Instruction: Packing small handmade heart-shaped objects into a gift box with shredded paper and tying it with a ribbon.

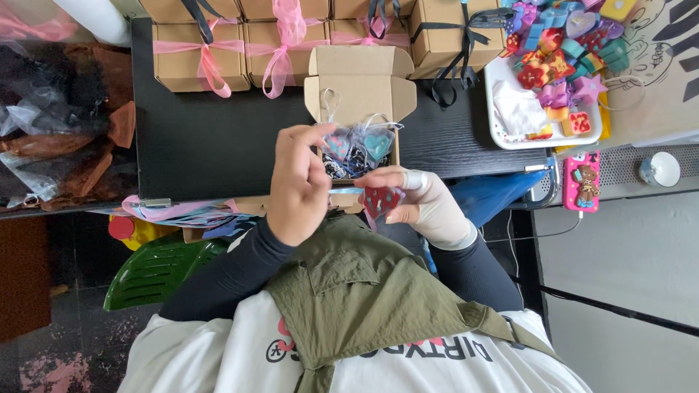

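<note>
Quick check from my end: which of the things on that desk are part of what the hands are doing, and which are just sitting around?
In use: left hand, right hand, red heart piece, open cardboard box, wrapped heart charms.

Lying about: ribbon-tied boxes, tray of colourful shapes, pink phone, green chair.

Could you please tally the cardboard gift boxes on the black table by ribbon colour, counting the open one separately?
Pink-ribboned boxes: 4
Black-ribboned boxes: 3
Open box, no ribbon: 1
Total: 8
The back row is cut off by the frame edge.

Open brown box (360, 80) mid-desk; ribboned boxes (200, 62) behind.
</note>
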